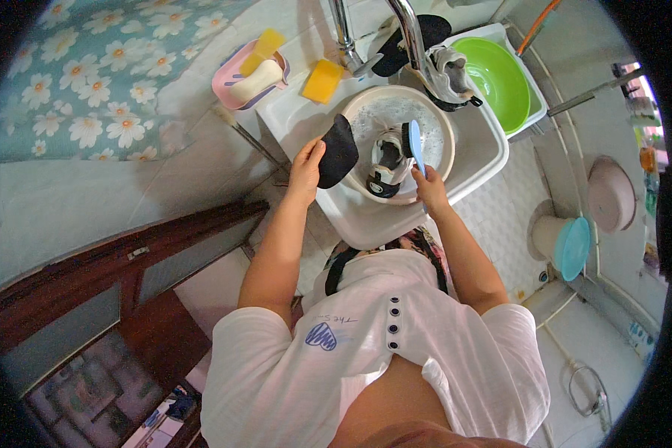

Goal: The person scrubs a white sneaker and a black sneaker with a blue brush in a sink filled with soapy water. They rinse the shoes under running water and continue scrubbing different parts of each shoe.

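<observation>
My left hand grips a black shoe insole by its edge, held at the left rim of a cream basin. In my right hand is the handle of a light blue scrubbing brush, its dark bristles turned left towards a shoe. That white and black shoe sits in the basin amid soapy water. The basin stands inside a white sink. A second white and black shoe rests at the sink's back right, near another black insole.
Chrome faucet pipes reach over the sink's back. Left of them lie a yellow sponge and a pink soap dish holding a bar of soap and another sponge. A green basin stands at the right.
</observation>
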{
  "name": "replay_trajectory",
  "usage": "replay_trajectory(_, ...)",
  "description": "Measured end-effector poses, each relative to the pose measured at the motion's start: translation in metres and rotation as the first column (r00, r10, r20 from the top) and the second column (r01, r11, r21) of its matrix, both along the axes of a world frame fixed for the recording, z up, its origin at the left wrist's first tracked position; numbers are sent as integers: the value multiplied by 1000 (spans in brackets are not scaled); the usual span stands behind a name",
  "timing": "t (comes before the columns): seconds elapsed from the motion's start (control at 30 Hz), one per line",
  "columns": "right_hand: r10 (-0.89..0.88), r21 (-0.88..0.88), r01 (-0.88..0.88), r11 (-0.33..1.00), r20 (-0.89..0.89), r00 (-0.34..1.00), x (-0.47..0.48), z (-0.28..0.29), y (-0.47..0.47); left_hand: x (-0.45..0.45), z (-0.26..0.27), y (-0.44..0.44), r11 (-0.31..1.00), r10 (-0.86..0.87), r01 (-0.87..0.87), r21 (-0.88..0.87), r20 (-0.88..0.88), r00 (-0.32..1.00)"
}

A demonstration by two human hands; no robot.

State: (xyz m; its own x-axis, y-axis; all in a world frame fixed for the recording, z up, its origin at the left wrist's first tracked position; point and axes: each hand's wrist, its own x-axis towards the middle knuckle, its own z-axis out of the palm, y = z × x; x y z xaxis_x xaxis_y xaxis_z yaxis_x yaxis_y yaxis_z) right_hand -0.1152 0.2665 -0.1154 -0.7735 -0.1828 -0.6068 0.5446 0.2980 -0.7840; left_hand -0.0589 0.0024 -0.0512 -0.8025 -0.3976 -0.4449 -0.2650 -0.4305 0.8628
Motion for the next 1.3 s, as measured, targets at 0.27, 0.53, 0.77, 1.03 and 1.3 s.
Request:
replay_trajectory(0.27,-239,-122,308,944,392,888,0,-41,-26,-40,11,31,997,-49,55,55,-103,993)
replay_trajectory(0.53,-159,-343,419,841,583,797,4,-63,-47,-53,-21,84,984,-180,180,4,115,977)
replay_trajectory(0.77,-171,-79,216,973,380,909,-16,-63,43,-62,-62,119,501,-366,690,-522,595,716)
replay_trajectory(1.03,-33,192,81,978,-242,970,-13,-42,65,-63,-105,170,16,-268,778,-627,747,608)
replay_trajectory(1.3,38,221,-9,975,-126,991,-8,-39,88,-47,-163,152,339,-204,867,-366,871,447)
